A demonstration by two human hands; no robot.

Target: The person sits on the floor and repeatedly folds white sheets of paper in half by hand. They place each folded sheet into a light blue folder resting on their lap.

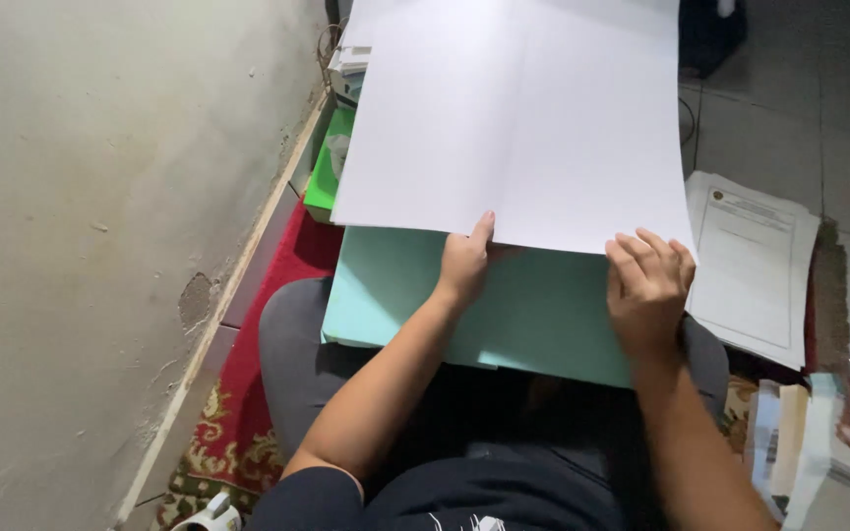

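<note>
Head view: both hands (464, 264) on white sheet (518, 118)

White sheet (518, 118) top cut by frame edge. Past the fingertips, sheet hides most of green box (328, 175). Left hand (464, 264) fingers tucked under sheet, only thumb shows. Printed page (755, 265) text beside right hand (647, 285) too small.

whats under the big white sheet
A mint-green board lies under the big white sheet, resting on the person's lap. Its far part, and anything further beneath, is covered.
</note>
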